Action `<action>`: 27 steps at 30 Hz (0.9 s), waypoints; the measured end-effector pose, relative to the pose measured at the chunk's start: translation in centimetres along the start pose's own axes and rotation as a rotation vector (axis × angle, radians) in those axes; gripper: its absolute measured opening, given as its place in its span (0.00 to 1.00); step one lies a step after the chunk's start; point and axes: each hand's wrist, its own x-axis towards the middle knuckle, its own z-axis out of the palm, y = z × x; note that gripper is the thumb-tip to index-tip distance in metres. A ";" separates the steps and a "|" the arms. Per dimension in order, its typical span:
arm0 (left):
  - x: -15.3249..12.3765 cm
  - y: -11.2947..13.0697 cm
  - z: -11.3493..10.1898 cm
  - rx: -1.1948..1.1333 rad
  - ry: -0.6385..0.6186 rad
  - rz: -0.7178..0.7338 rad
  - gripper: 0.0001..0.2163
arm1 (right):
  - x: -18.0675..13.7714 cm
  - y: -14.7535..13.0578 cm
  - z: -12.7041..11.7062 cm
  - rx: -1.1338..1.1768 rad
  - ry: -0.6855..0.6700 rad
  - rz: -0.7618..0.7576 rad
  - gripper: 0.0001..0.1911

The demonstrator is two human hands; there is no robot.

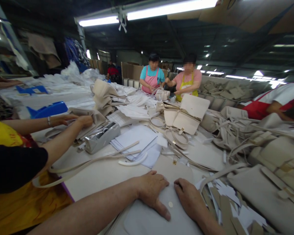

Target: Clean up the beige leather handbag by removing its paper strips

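A flat beige handbag (161,217) lies in front of me, with a small pale round spot (171,205) on its surface. My left hand (154,192) presses on it, palm down, its fingers and thumb spread. Close to its right, my right hand (189,198) rests on the same bag with curled fingers; what its fingertips hold, if anything, is hidden. Beyond both hands, a beige flap (166,168) with a gold clasp (174,162) extends away from me.
White paper sheets (137,140) and a grey tape dispenser (101,137) lie ahead. A co-worker's hands (84,121) handle beige material at left. An open beige bag (183,114) stands farther back. Bags (267,189) and scraps (225,202) crowd the right. Other people stand across the table.
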 end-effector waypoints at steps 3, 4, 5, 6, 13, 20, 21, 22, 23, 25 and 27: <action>-0.2 -0.3 0.7 -0.023 0.049 -0.003 0.44 | -0.4 0.4 0.5 0.034 0.036 0.013 0.14; -0.3 -0.4 0.9 -0.029 0.062 0.000 0.44 | -0.5 0.3 0.4 0.038 0.052 0.017 0.15; -0.3 -0.5 1.0 -0.032 0.069 0.006 0.44 | -0.8 0.1 0.3 0.038 0.076 0.017 0.15; -0.3 -0.5 1.1 -0.032 0.071 0.014 0.44 | -1.0 -0.1 0.2 0.031 0.104 0.008 0.15; -0.4 -0.1 0.7 -0.027 0.066 0.009 0.42 | -2.0 -2.5 -1.7 -0.049 0.069 -0.206 0.14; -0.6 0.0 0.4 -0.028 0.056 0.009 0.40 | -2.4 -3.3 -2.6 0.076 -0.204 -0.097 0.06; -0.6 0.0 0.5 -0.028 0.059 0.013 0.41 | -2.6 -3.2 -2.4 0.081 -0.198 -0.091 0.05; -0.6 -0.1 0.6 -0.027 0.061 0.018 0.41 | -2.7 -3.0 -2.1 0.084 -0.186 -0.085 0.05; -0.5 -0.1 0.6 -0.027 0.062 0.022 0.41 | -2.8 -2.8 -1.9 0.085 -0.178 -0.083 0.05; -0.5 -0.2 0.8 -0.024 0.060 0.026 0.42 | -2.8 -2.5 -1.4 0.066 -0.167 -0.080 0.05; -0.4 -0.3 0.9 -0.019 0.057 0.026 0.42 | -2.8 -2.4 -1.0 0.032 -0.157 -0.083 0.05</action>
